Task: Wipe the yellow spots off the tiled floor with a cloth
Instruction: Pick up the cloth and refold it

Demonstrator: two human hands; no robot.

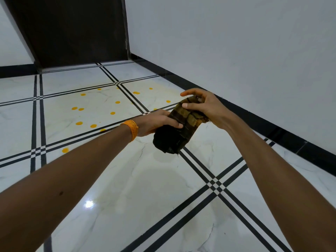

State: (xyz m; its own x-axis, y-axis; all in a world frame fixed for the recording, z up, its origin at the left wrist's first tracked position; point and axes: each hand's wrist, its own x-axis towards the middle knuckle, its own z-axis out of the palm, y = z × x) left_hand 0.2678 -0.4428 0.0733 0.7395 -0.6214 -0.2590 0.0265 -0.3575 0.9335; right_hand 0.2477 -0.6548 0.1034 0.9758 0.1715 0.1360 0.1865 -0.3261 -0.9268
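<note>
Cloth (179,128), dark and bunched with brownish-yellow stripes, sits in the air between our two hands, well above the tiled floor (145,188). Our left hand (156,122) is closed around its middle, thumb lying across the top of the bundle, and the dark lower end hangs down below that hand. Our right hand (203,106) pinches the upper striped end between thumb and curled fingers, with the index finger lifted and partly spread above the fabric. An orange thread band (131,129) wraps our left wrist.

Beyond our left hand and off to its left, the yellow spots (79,123) dot the white marble-look tiles, scattered across one tile and spilling over the black double lines that border it; one more spot lies nearer us, beside our left forearm. A faint yellowish smear shows on the floor just beyond our right hand. To the right of that hand a black skirting (254,122) runs along the white wall (236,42), and far ahead of both hands stands a dark door (72,30).
</note>
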